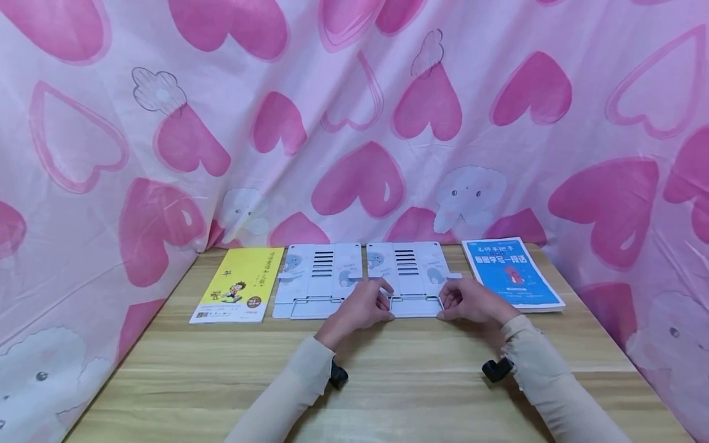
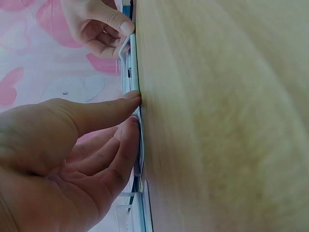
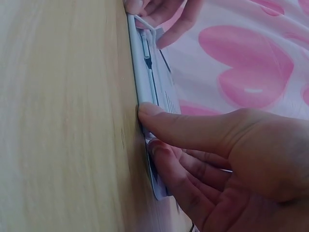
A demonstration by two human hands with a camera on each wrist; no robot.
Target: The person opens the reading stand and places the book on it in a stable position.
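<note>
Two pale book stands with printed cartoon figures and black slots lie folded flat side by side: a left stand (image 1: 321, 288) and a right stand (image 1: 411, 288). My left hand (image 1: 360, 306) pinches the near left corner of the right stand, thumb at its front edge and fingers curled at its side. At the near right corner my right hand (image 1: 473, 300) pinches the same stand in a mirrored way. Between the hands runs the stand's thin front wire (image 1: 415, 298). In the right wrist view, the right thumb (image 3: 154, 113) presses the stand's low front edge, close to the tabletop.
A yellow book (image 1: 244, 277) with a cartoon child lies left of the stands. To the right sits a thicker blue book (image 1: 501, 264). A pink heart-patterned curtain (image 1: 354, 178) hangs behind the wooden table (image 1: 421, 394) and along both sides.
</note>
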